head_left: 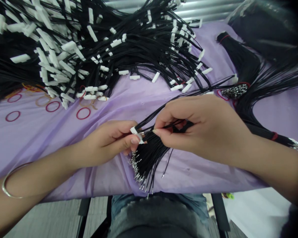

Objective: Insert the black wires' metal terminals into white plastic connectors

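Pinching a small white connector (138,135) between thumb and fingertips, the left hand (111,140) in the head view holds it above the purple cloth (101,172), near the table's front edge. The right hand (201,124) grips a thin black wire (149,130) between thumb and forefinger, just beside the connector. The connector is probably light, rigid and somewhat slick, best held by its sides with the end facing the wire left free. The wire looks soft and springy, likely to bend if pushed from far back, so a hold close behind its tip should suit; the tip itself seems easily bent. The connector is a narrow white bar, partly covered by the left thumb, with several black wires running from it. Below the hands lies a bundle of black wires (155,158), its bare silvery ends fanned toward the edge.
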The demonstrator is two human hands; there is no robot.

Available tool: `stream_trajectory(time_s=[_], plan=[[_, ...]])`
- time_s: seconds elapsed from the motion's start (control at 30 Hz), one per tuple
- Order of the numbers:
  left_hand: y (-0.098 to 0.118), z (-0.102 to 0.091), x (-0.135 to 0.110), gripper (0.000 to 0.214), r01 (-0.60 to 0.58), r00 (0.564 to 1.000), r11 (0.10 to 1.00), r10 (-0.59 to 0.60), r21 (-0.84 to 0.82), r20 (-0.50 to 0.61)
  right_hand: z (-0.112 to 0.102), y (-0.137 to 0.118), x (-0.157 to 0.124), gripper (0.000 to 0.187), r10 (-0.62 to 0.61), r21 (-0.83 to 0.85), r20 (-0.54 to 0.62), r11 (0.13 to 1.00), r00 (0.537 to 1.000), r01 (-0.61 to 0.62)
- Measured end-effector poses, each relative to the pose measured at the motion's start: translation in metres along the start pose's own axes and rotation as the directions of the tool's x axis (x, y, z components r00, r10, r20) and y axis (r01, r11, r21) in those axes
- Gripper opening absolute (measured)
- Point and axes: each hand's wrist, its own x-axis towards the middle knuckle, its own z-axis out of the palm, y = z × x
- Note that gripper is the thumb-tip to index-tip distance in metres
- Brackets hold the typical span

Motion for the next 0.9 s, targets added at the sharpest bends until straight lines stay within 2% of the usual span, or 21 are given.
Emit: stream_trajectory(time_s=[0.3, 0.5, 0.8, 0.9], plan=[[-0.0008, 0.0000, -0.0002, 0.026, 0.020, 1.000, 0.999, -0.020, -0.037, -0.010, 0.0015, -0.0017, 0.0011, 0.009, 0.023, 0.013, -0.020, 1.000, 1.000, -0.023], [-0.0001, -0.0002, -0.0009, 0.026, -0.019, 1.000, 0.998, 0.019, 0.057, -0.007, 0.0031, -0.0002, 0.0003, 0.009, -0.001, 0.018, 0.010, 1.000, 1.000, 0.001], [-0.0036, -0.0021, 0.0002, 0.027, -0.050, 0.999, 0.996, 0.049, 0.079, 0.016, 0.0045, -0.0010, -0.0002, 0.009, 0.131, 0.092, 0.039, 0.987, 0.991, -0.134], [-0.0054, -0.0024, -0.0004, 0.027, -0.068, 0.998, 0.995, 0.068, 0.075, 0.002, 0.0062, 0.0004, -0.0003, 0.008, 0.135, 0.133, 0.054, 0.981, 0.989, -0.141]])
